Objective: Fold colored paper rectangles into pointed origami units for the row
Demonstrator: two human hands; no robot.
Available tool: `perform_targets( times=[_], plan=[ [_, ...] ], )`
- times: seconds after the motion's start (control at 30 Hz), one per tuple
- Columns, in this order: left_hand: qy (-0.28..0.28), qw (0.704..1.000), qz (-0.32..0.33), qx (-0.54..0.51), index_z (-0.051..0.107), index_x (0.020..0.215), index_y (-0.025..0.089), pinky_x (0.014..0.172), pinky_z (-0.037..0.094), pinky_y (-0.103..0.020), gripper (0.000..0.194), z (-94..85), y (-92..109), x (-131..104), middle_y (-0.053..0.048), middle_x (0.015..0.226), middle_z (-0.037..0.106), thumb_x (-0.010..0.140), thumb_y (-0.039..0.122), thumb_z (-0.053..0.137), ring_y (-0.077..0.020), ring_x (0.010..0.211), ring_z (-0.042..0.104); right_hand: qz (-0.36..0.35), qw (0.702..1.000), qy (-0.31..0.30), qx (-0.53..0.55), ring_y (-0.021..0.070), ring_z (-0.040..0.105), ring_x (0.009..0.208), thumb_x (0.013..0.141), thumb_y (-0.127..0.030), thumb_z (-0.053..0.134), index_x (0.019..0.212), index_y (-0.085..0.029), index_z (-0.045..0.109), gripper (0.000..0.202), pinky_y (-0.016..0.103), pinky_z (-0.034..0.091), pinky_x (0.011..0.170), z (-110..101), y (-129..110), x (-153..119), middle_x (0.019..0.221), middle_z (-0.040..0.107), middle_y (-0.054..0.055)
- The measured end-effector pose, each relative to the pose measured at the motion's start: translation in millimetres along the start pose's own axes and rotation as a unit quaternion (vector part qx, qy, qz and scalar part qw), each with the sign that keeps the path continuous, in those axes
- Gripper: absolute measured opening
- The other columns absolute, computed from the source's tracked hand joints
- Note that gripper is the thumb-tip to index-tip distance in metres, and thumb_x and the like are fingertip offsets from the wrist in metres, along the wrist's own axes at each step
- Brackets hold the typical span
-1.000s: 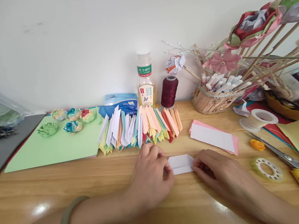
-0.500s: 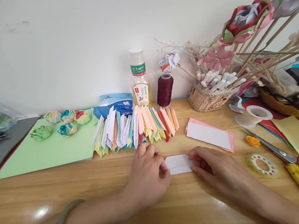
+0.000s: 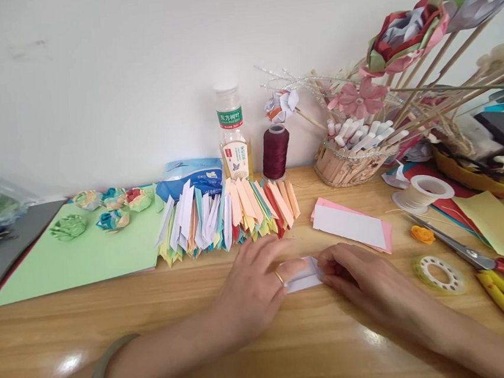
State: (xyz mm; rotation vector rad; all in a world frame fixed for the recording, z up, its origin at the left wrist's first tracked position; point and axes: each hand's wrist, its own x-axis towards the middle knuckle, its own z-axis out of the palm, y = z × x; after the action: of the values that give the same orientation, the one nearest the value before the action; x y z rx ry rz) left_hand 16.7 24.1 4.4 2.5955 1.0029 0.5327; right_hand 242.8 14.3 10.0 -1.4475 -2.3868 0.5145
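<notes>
A small white folded paper [image 3: 305,279] lies on the wooden table between my hands. My left hand [image 3: 256,283], with a ring on one finger, is spread over the paper's left part, one finger resting on its upper side. The right end of the paper is pinched between the thumb and fingers of my right hand [image 3: 349,272]. Just beyond my left hand stands a row of folded paper pieces [image 3: 228,215] in white, peach, yellow, blue and red. White and pink paper strips [image 3: 349,225] lie beyond my right hand.
Paper flowers rest on green sheets [image 3: 106,250] at the left. Behind are a bottle [image 3: 232,134], a tissue pack [image 3: 192,175], dark red thread [image 3: 275,153] and a basket [image 3: 350,164]. Scissors [image 3: 472,256], a tape roll [image 3: 438,274] and a white spool [image 3: 422,193] are at the right.
The fingers of my left hand have opened from a pinch and spread, one now over the paper. My right hand still pinches the other end. The view has shifted slightly.
</notes>
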Motion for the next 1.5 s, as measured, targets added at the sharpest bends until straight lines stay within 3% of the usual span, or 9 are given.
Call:
perform_targets(
  times=[0.1, 0.17, 0.3, 0.4, 0.57, 0.93, 1.5],
  plan=[
    [-0.055, 0.993, 0.092, 0.038, 0.055, 0.118, 0.025, 0.106, 0.019, -0.058, 0.035, 1.9, -5, -2, -0.001, 0.127, 0.056, 0.091, 0.01, 0.037, -0.0245, 0.128, 0.037, -0.036, 0.999, 0.025, -0.027, 0.0195, 0.058, 0.074, 0.091, -0.022, 0.039, 0.085, -0.02, 0.055, 0.017, 0.033, 0.045, 0.066, 0, 5, 2, 0.082, 0.063, 0.006],
    [-0.065, 0.99, 0.112, 0.059, 0.053, 0.122, 0.021, 0.107, 0.022, -0.055, 0.034, 4.1, -5, -4, -0.001, 0.128, 0.056, 0.095, 0.015, 0.035, -0.0239, 0.128, 0.039, -0.05, 0.997, 0.041, -0.036, 0.0202, 0.058, 0.076, 0.092, -0.022, 0.038, 0.087, -0.019, 0.057, 0.02, 0.035, 0.045, 0.068, 0, 7, 2, 0.083, 0.064, 0.007],
    [-0.063, 0.989, 0.107, 0.079, 0.052, 0.125, 0.016, 0.104, 0.035, -0.044, 0.035, 5.9, -1, -6, -0.004, 0.133, 0.05, 0.098, 0.027, 0.033, -0.0233, 0.127, 0.042, -0.019, 0.999, 0.043, -0.017, 0.0199, 0.058, 0.074, 0.09, -0.02, 0.04, 0.085, -0.018, 0.057, 0.018, 0.034, 0.046, 0.066, 0, 2, 3, 0.082, 0.063, 0.008],
    [-0.067, 0.988, 0.112, 0.082, 0.051, 0.126, 0.015, 0.102, 0.037, -0.043, 0.036, 4.5, 1, -6, -0.005, 0.134, 0.049, 0.097, 0.026, 0.032, -0.0237, 0.127, 0.042, 0.015, 0.999, 0.033, 0.006, 0.0192, 0.056, 0.072, 0.088, -0.022, 0.043, 0.081, -0.019, 0.055, 0.014, 0.033, 0.046, 0.063, 0, -3, 4, 0.079, 0.062, 0.007],
    [-0.079, 0.986, 0.117, 0.091, 0.051, 0.126, 0.013, 0.103, 0.037, -0.043, 0.037, 3.0, 0, -6, -0.006, 0.136, 0.048, 0.098, 0.026, 0.03, -0.0242, 0.127, 0.042, 0.014, 0.999, 0.044, 0.014, 0.0189, 0.052, 0.071, 0.088, -0.022, 0.042, 0.073, -0.02, 0.048, 0.016, 0.033, 0.045, 0.063, 4, -5, 5, 0.076, 0.057, 0.005],
    [-0.013, 0.986, 0.123, 0.109, 0.056, 0.121, 0.014, 0.103, 0.037, -0.04, 0.034, 11.7, 0, -9, -0.005, 0.13, 0.054, 0.097, 0.026, 0.035, -0.0221, 0.123, 0.047, 0.028, 0.999, -0.006, 0.019, 0.0201, 0.05, 0.077, 0.09, -0.019, 0.038, 0.073, -0.02, 0.048, 0.019, 0.037, 0.044, 0.07, 2, -4, 7, 0.081, 0.052, 0.006],
    [-0.02, 0.984, 0.133, 0.118, 0.054, 0.122, 0.014, 0.106, 0.033, -0.041, 0.034, 8.6, 0, -9, -0.006, 0.132, 0.052, 0.098, 0.025, 0.033, -0.0216, 0.127, 0.043, 0.018, 0.999, -0.007, -0.038, 0.0215, 0.048, 0.077, 0.089, -0.02, 0.04, 0.075, -0.019, 0.048, 0.017, 0.038, 0.042, 0.069, 3, -5, 7, 0.08, 0.052, 0.006]
  ],
)
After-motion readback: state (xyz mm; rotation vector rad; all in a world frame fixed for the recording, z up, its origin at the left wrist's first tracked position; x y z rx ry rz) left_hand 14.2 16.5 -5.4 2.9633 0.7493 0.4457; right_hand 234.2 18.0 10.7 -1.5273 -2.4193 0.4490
